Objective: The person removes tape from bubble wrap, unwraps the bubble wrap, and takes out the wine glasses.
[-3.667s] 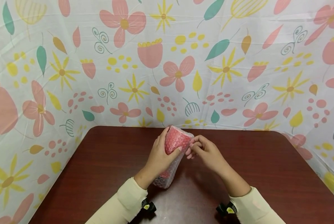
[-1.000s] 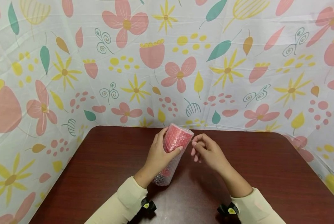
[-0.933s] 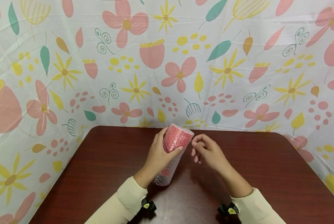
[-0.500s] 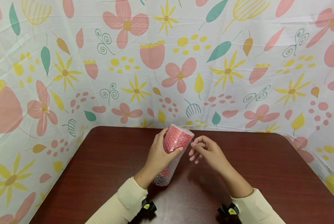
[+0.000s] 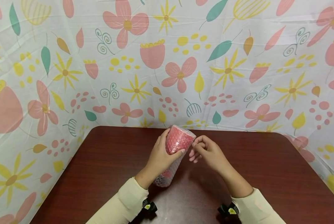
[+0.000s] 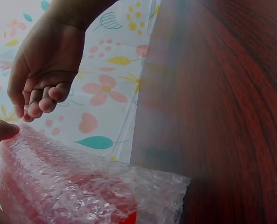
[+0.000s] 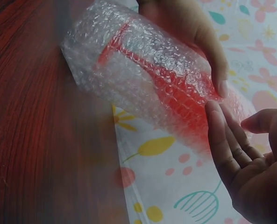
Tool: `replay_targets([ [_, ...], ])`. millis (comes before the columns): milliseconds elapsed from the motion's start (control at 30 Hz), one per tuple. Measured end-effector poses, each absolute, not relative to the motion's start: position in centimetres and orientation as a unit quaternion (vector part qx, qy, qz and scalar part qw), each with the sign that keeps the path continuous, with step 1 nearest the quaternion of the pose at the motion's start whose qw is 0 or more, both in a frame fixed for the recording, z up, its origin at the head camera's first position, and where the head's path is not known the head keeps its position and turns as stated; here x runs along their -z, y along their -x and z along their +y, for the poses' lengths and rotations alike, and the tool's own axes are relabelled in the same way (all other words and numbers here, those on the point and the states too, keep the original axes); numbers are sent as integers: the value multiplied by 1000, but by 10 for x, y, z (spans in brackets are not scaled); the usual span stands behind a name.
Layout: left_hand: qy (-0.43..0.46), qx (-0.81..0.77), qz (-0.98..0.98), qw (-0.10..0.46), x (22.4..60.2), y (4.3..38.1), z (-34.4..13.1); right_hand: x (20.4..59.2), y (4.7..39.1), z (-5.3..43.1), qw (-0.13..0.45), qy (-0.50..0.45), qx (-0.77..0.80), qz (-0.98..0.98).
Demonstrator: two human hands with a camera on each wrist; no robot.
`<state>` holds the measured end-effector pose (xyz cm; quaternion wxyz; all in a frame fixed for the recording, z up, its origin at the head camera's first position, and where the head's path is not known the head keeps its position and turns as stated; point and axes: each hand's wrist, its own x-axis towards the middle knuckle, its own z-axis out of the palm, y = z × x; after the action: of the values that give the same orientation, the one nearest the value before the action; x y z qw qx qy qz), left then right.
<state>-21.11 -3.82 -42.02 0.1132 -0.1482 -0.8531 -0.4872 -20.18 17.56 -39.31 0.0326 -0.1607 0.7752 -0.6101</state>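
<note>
A red object in bubble wrap [image 5: 179,140] leans to the right, its wide end up and its lower end at the table. Through the clear wrap [image 7: 87,51] in the right wrist view, the red shape resembles a stemmed glass. My left hand [image 5: 159,157] grips the bundle from the left, thumb across its front and fingers behind, mostly hidden. Beside the upper right edge of the wrap is my right hand [image 5: 207,152], thumb and forefinger close together and the other fingers loosely bent. Whether they pinch a bit of film or tape there is too small to tell.
Both hands work over a dark red-brown wooden table [image 5: 253,165]. Behind and at the sides hangs a white sheet with a flower print [image 5: 167,62], close to the table's far edge. Small black devices [image 5: 149,206] sit at both wrists below the cream sleeves [image 5: 130,196].
The bundle's upper end has shifted slightly to the right and turned a little in my left hand. My right fingertips, a small gap away from it one second ago, are now at its edge.
</note>
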Motion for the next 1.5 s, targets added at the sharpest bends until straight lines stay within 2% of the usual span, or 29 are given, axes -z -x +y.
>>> replay_targets([
  [267,170,491,-848,103,420,211,-39,394,203,173,31,162,613,772],
  [1500,161,503,-846,67,420,212,-40,396,203,173,27,175,614,769],
])
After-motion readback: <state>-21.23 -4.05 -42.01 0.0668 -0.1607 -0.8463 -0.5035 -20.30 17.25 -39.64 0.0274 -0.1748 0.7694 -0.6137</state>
